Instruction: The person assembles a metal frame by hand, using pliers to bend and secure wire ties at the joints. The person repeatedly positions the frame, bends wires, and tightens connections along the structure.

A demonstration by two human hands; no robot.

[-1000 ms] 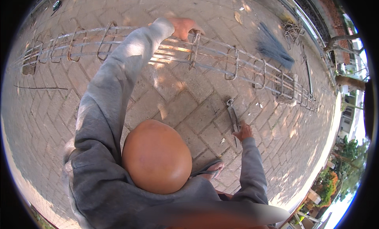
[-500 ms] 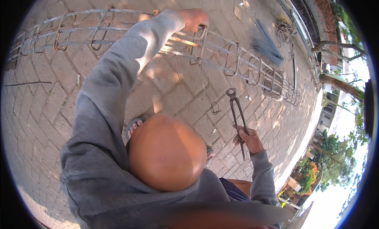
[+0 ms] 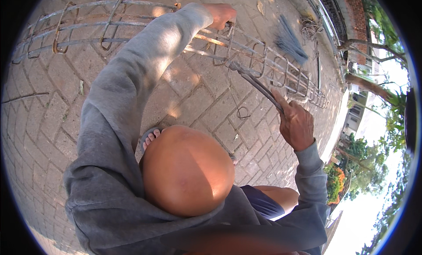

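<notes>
A long steel rebar cage (image 3: 116,22) of lengthwise bars and square stirrups, rusty in places, runs across the paving in front of me. My left hand (image 3: 221,15) is closed on the top of a stirrup near the cage's middle; part of its grip is hidden. My right hand (image 3: 297,125) is closed round the handles of dark metal pincers (image 3: 260,85), index finger stretched along them. The pincers' jaws are at the lower corner of that same stirrup; whether they touch it I cannot tell. A thin wire with a looped end (image 3: 242,113) lies below the jaws.
Beyond the cage lies a bundle of blue-grey wires (image 3: 290,41), with a tangled coil (image 3: 310,29) beside it. A thin rod (image 3: 24,98) rests on the paving at far left. My bent knee (image 3: 187,171) is close in front. Tree branches (image 3: 369,85) stand at the right.
My right hand has raised the pincers up and forward, bringing their jaws from above the open paving to the stirrup. The left hand still grips the cage.
</notes>
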